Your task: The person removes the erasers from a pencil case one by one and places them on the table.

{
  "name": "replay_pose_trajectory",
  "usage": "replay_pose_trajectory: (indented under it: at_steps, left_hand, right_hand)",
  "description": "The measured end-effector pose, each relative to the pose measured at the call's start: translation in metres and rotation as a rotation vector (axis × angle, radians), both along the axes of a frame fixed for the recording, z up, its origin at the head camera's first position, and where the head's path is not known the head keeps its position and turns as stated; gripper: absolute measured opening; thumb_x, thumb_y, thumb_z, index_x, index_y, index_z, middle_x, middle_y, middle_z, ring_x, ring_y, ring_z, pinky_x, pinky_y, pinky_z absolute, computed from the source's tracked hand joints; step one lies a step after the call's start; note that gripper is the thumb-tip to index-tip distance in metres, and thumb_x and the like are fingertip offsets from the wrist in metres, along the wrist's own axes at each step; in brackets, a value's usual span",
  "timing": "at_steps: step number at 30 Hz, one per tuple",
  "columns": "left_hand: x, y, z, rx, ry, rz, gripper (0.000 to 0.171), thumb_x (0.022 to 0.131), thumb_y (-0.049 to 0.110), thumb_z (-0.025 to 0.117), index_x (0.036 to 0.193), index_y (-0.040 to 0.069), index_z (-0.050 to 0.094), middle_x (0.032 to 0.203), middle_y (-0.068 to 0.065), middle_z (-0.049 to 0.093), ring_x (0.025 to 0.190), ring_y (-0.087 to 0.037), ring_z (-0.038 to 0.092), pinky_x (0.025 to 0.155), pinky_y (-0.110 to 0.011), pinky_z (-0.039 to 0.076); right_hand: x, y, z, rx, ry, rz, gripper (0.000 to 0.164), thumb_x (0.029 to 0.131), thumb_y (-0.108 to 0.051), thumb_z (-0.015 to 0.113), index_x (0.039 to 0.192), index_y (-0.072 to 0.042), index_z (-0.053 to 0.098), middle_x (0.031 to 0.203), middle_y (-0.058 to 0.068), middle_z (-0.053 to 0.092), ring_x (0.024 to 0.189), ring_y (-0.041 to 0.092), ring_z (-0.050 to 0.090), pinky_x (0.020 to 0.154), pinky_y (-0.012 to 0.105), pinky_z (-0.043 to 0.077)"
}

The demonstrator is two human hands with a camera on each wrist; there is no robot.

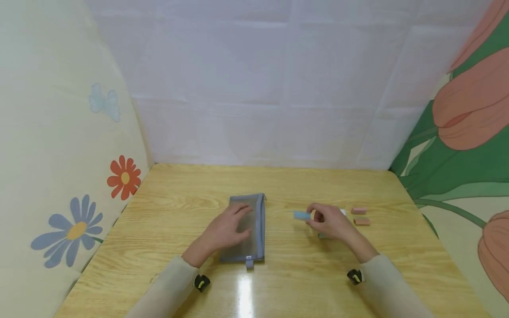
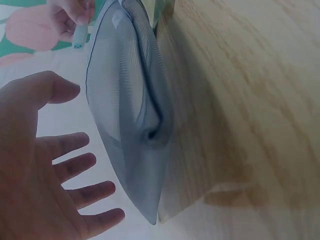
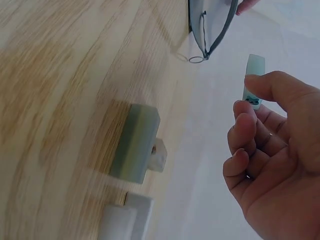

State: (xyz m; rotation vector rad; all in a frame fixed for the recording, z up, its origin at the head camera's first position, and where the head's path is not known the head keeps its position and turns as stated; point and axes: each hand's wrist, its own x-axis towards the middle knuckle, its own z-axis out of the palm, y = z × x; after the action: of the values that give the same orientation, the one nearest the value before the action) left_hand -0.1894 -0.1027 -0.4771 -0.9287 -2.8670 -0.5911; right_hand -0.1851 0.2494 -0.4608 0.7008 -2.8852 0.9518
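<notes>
My right hand [image 1: 332,223] pinches a small light-blue eraser-like block [image 1: 301,215] between thumb and fingers, raised above the table. Up close in the right wrist view, this block [image 3: 256,65] has a small dark face printed near its lower end. To its left, a grey-blue mesh zip pouch [image 1: 260,227] lies on the table, its zipper edge facing right. My left hand [image 1: 226,227] hovers over the pouch with fingers spread, holding nothing. In the left wrist view a gap shows between the fingers and the mesh pouch [image 2: 120,80].
Below the right hand stands a green block with a yellowish stripe [image 3: 135,142], with a small white piece [image 3: 158,157] beside it. Pale grey-white blocks [image 3: 120,220] sit near it. Two pinkish blocks [image 1: 359,210] lie farther right on the wooden table [image 1: 191,185]. Cloth hangs behind and at both sides.
</notes>
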Motion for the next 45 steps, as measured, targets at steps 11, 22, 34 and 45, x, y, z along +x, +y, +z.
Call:
replay_pose_trajectory:
  at_steps: [11,22,34,45]
  left_hand:
    - [0.003,0.000,-0.011,-0.163,-0.092,-0.013,0.083,0.095,0.063,0.054,0.159,0.013,0.034,0.164,-0.012,0.029,0.148,-0.047,0.024,0.115,-0.066,0.026]
    - [0.005,0.002,-0.015,-0.220,-0.159,-0.030,0.084,0.095,0.064,0.052,0.159,0.014,0.032,0.165,-0.009,0.029,0.150,-0.047,0.019,0.117,-0.064,0.023]
    - [0.006,0.004,-0.013,-0.296,-0.208,-0.061,0.081,0.096,0.061,0.054,0.156,0.009,0.038,0.162,-0.012,0.034,0.150,-0.046,0.021,0.119,-0.062,0.021]
    - [0.002,0.006,-0.008,-0.322,-0.210,-0.066,0.078,0.095,0.060,0.058,0.152,0.009,0.045,0.160,-0.013,0.038,0.147,-0.048,0.027,0.118,-0.058,0.028]
  right_hand:
    - [0.008,0.027,-0.003,0.003,-0.035,-0.088,0.016,0.093,-0.019,0.073,0.106,-0.012,0.066,0.071,-0.007,0.057,0.059,0.008,0.049,0.055,0.025,0.042]
    - [0.015,0.054,-0.002,-0.014,0.010,-0.120,0.014,0.090,-0.012,0.075,0.101,-0.009,0.067,0.070,-0.006,0.058,0.059,0.005,0.049,0.054,0.024,0.042]
    - [0.027,0.089,0.001,0.067,0.002,-0.190,0.015,0.092,-0.018,0.073,0.104,-0.011,0.067,0.072,-0.005,0.057,0.061,0.007,0.046,0.056,0.026,0.039]
    - [0.041,0.123,0.002,0.004,0.084,-0.121,0.019,0.090,-0.012,0.075,0.109,-0.013,0.072,0.096,0.005,0.073,0.063,-0.001,0.052,0.053,0.024,0.042]
